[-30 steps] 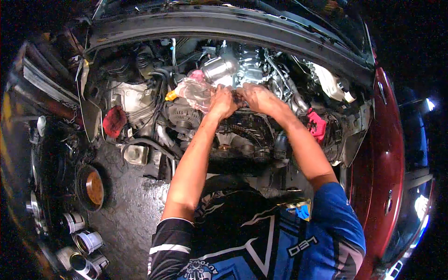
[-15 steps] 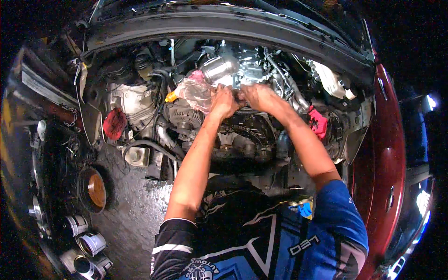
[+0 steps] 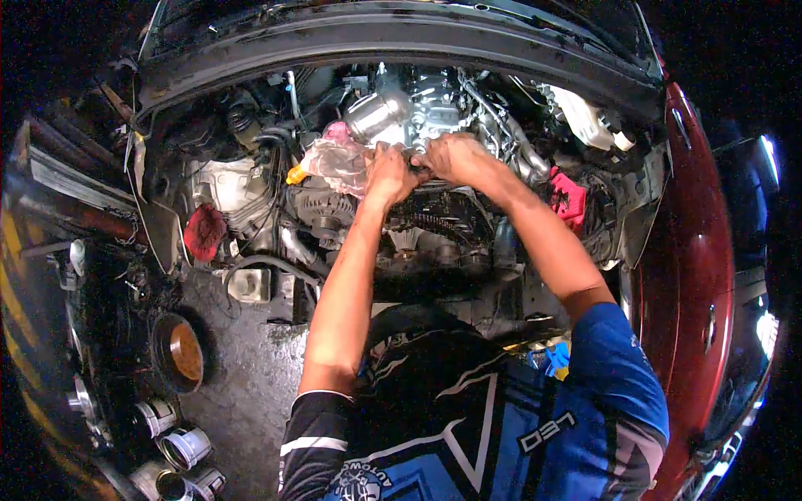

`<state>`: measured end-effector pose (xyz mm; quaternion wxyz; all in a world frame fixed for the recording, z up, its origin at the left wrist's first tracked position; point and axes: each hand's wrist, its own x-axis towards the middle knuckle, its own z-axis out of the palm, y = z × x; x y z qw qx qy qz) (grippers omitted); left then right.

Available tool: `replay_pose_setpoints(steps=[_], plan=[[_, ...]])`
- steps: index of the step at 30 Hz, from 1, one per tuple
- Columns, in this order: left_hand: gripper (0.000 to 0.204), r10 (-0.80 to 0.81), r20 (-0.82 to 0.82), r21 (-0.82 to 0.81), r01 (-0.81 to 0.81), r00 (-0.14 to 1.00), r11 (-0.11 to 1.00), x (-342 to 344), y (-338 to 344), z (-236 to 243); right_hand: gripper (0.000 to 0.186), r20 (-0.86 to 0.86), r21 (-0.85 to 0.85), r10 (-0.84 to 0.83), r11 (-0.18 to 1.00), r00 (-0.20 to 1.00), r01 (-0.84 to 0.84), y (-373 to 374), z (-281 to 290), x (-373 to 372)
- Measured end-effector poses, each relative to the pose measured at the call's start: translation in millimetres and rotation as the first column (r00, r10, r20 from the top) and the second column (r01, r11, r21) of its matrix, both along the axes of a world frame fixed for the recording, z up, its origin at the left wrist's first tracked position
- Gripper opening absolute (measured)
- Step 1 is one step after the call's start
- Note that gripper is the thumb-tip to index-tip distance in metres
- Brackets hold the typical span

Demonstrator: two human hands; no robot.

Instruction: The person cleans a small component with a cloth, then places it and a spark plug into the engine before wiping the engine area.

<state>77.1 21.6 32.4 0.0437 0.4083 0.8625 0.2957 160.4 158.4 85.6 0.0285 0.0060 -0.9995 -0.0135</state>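
Both my arms reach into an open engine bay. Close together over the middle of the engine (image 3: 434, 221), my left hand (image 3: 391, 174) and my right hand (image 3: 455, 159) have their fingers curled inward at one spot. Whatever lies between the fingertips is too small and hidden to name. A pale pinkish plastic wrap (image 3: 332, 164) sits against my left hand, with a yellow piece (image 3: 296, 174) at its edge. Behind the hands is a shiny metal canister-shaped part (image 3: 378, 113). Below the wrap sits the alternator (image 3: 322, 209).
Red cloths lie at the left (image 3: 205, 232) and right (image 3: 567, 199) of the bay. Across the back runs the car's dark cowl edge (image 3: 401, 42). A round pan (image 3: 177, 352) and several tins (image 3: 185, 447) stand on the floor at left. A red car (image 3: 692, 275) is at right.
The view has shifted slightly, so the engine bay sits a little further left and higher. My hands stay together at the same place, with small changes in the fingers.
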Motion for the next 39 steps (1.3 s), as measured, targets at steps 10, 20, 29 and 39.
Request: replay_pose_setpoints(steps=[10, 20, 29, 39], plan=[[0.06, -0.058, -0.082, 0.025, 0.06, 0.995, 0.998, -5, 3, -9, 0.023, -0.079, -0.096, 0.073, 0.992, 0.994, -0.08, -1, -3, 0], [0.063, -0.034, -0.093, 0.026, 0.037, 0.995, 0.999, -7, 4, -15, 0.02, -0.053, -0.148, 0.058, 0.987, 0.997, -0.066, 0, -2, 0], [0.068, -0.079, -0.044, -0.077, 0.075, 0.996, 0.994, -6, 1, -6, 0.023, 0.055, -0.068, -0.009, 0.998, 0.998, 0.013, 3, -3, 1], [0.057, -0.068, -0.054, -0.021, 0.067, 0.996, 0.998, -6, 3, -10, 0.02, -0.001, -0.125, 0.006, 0.992, 1.0, -0.006, 5, 5, 2]])
